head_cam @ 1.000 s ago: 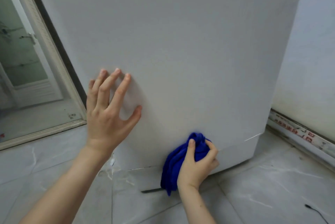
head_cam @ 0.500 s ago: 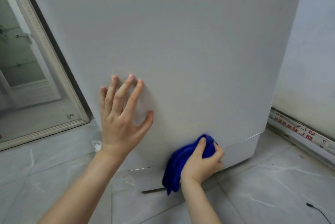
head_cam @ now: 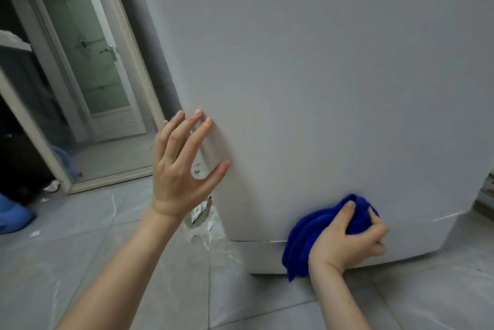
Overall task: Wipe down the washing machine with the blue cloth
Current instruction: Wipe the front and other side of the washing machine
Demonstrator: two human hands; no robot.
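From the head view, the right hand (head_cam: 347, 238) has its fingers curled round a bunched blue fabric cloth (head_cam: 300, 241), pressed low on the tall white metal washing machine (head_cam: 320, 89). The left hand (head_cam: 184, 166), fingers straight and spread, holds nothing and touches the panel. Probably only the base strip under the fingers is left.

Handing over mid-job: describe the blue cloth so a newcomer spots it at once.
Start at the big white washing machine filling the right of the view and follow its panel down to the seam above the base. There the right hand grips the blue cloth, bunched against the panel. It is deep royal blue, unlike the paler blue thing on the floor at far left.
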